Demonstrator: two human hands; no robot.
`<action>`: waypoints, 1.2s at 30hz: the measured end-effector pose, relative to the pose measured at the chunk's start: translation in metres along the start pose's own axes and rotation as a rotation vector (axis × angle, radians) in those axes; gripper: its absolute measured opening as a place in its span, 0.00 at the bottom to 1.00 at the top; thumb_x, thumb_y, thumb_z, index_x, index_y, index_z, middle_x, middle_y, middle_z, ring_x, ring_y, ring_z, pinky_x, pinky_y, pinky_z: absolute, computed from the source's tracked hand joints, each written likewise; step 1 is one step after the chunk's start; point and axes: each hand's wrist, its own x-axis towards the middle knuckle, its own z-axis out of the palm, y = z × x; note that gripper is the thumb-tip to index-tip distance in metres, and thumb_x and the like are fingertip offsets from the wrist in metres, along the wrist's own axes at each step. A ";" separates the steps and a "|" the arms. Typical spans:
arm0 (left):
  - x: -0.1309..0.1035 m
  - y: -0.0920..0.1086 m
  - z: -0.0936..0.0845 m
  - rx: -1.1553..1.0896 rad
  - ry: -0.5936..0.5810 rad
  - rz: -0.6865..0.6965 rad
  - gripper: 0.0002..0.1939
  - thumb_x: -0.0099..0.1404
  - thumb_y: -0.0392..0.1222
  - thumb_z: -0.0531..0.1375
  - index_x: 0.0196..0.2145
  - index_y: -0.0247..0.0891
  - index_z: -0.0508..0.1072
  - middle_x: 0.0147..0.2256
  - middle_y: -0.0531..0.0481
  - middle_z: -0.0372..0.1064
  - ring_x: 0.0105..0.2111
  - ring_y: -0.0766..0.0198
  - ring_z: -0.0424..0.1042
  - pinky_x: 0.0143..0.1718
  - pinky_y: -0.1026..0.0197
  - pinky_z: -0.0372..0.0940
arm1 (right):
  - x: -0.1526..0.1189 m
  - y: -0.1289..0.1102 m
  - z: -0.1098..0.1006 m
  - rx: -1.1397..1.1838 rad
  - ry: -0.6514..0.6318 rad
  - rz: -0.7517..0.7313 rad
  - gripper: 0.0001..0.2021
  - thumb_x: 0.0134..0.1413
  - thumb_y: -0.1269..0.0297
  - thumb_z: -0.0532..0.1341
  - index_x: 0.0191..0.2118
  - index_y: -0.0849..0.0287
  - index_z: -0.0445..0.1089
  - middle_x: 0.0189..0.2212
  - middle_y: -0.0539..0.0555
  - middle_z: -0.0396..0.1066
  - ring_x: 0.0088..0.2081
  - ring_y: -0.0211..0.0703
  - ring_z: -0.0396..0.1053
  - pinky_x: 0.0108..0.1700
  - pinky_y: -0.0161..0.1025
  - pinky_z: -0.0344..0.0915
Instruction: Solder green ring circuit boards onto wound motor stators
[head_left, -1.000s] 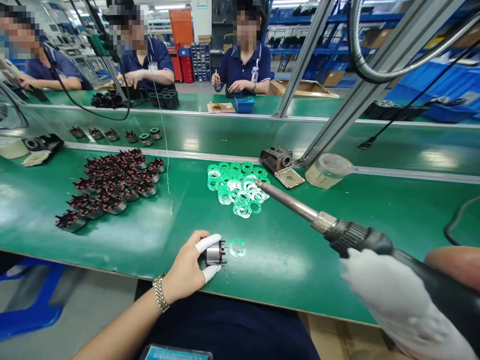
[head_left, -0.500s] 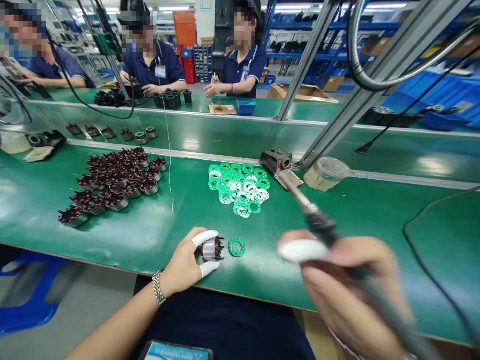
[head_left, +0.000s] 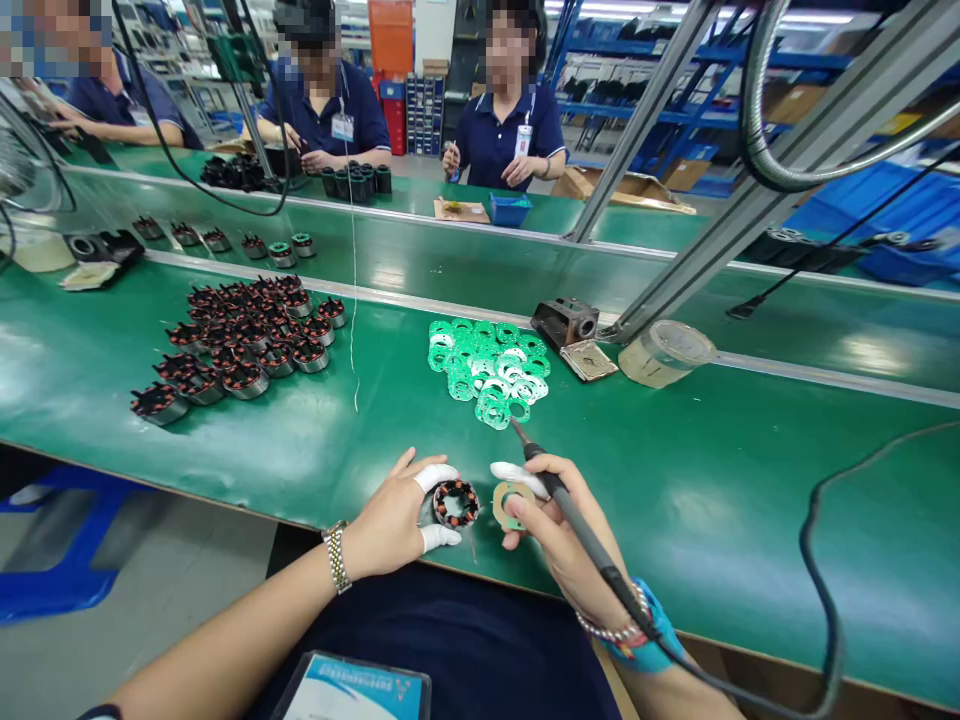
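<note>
My left hand (head_left: 401,520), with white finger cots on thumb and forefinger, grips a motor stator (head_left: 455,503) by its sides. The stator's open ring end, with copper windings and black plastic teeth, faces up toward me. In my right hand (head_left: 559,520) lies a soldering iron (head_left: 576,520), its tip pointing away over the table. The same hand pinches a ring-shaped circuit board (head_left: 501,506) between thumb and fingers, pale side showing, just right of the stator and apart from it. A pile of green ring-shaped circuit boards (head_left: 480,360) lies beyond my hands.
Many stators (head_left: 247,340) stand grouped at the left. A soldering iron stand (head_left: 566,325) and a round tub (head_left: 666,354) sit at the back right. The iron's cable (head_left: 814,530) loops at the right. A metal post (head_left: 675,220) rises behind. Co-workers sit across the bench.
My right hand has come left and nearer the stator with the iron, and now also holds the ring-shaped circuit board that lay on the table. My left hand has turned the stator's ring end upward.
</note>
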 end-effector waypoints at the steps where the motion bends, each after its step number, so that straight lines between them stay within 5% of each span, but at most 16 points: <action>1: -0.001 -0.001 0.001 0.025 0.007 0.003 0.24 0.51 0.41 0.63 0.46 0.40 0.63 0.46 0.43 0.67 0.54 0.54 0.59 0.57 0.40 0.44 | 0.000 0.001 0.002 0.086 -0.015 0.027 0.14 0.50 0.64 0.60 0.41 0.52 0.55 0.28 0.48 0.67 0.23 0.34 0.68 0.22 0.33 0.69; 6: -0.002 -0.001 0.007 0.096 0.091 -0.020 0.29 0.47 0.48 0.66 0.45 0.38 0.64 0.46 0.39 0.67 0.53 0.50 0.61 0.56 0.39 0.45 | 0.001 0.011 -0.001 0.109 -0.043 -0.050 0.18 0.47 0.61 0.63 0.42 0.52 0.56 0.31 0.49 0.68 0.32 0.37 0.70 0.34 0.35 0.70; 9: -0.001 0.000 0.008 0.101 0.108 -0.033 0.27 0.48 0.49 0.65 0.44 0.38 0.65 0.46 0.39 0.67 0.51 0.51 0.63 0.56 0.39 0.46 | 0.003 0.011 -0.004 -0.095 -0.046 -0.120 0.13 0.53 0.61 0.58 0.42 0.52 0.55 0.37 0.53 0.69 0.35 0.38 0.71 0.38 0.37 0.70; 15: 0.001 -0.002 0.004 0.028 0.049 -0.022 0.26 0.50 0.47 0.63 0.46 0.39 0.63 0.45 0.44 0.68 0.48 0.55 0.66 0.58 0.41 0.44 | 0.010 -0.004 -0.002 -0.651 -0.128 -0.243 0.16 0.53 0.62 0.58 0.46 0.54 0.54 0.33 0.54 0.71 0.27 0.40 0.71 0.31 0.37 0.69; 19: 0.001 -0.002 0.004 -0.007 0.037 -0.027 0.24 0.52 0.45 0.63 0.46 0.39 0.62 0.44 0.46 0.69 0.51 0.55 0.63 0.58 0.41 0.43 | 0.014 -0.008 0.006 -0.672 -0.189 -0.363 0.22 0.46 0.61 0.64 0.46 0.55 0.54 0.36 0.54 0.70 0.35 0.43 0.72 0.36 0.37 0.69; 24: 0.001 -0.001 0.002 -0.021 0.010 -0.046 0.24 0.52 0.43 0.62 0.47 0.40 0.64 0.47 0.45 0.67 0.52 0.55 0.61 0.59 0.42 0.41 | 0.021 -0.004 0.014 -0.711 -0.270 -0.318 0.24 0.39 0.61 0.68 0.42 0.55 0.57 0.34 0.50 0.69 0.32 0.41 0.71 0.34 0.35 0.68; 36: 0.002 -0.001 0.001 -0.029 -0.004 -0.051 0.22 0.52 0.40 0.62 0.46 0.41 0.65 0.47 0.45 0.67 0.53 0.54 0.60 0.59 0.43 0.40 | 0.019 0.005 0.016 -0.739 -0.273 -0.525 0.17 0.49 0.61 0.62 0.43 0.56 0.57 0.34 0.54 0.68 0.34 0.41 0.69 0.35 0.36 0.69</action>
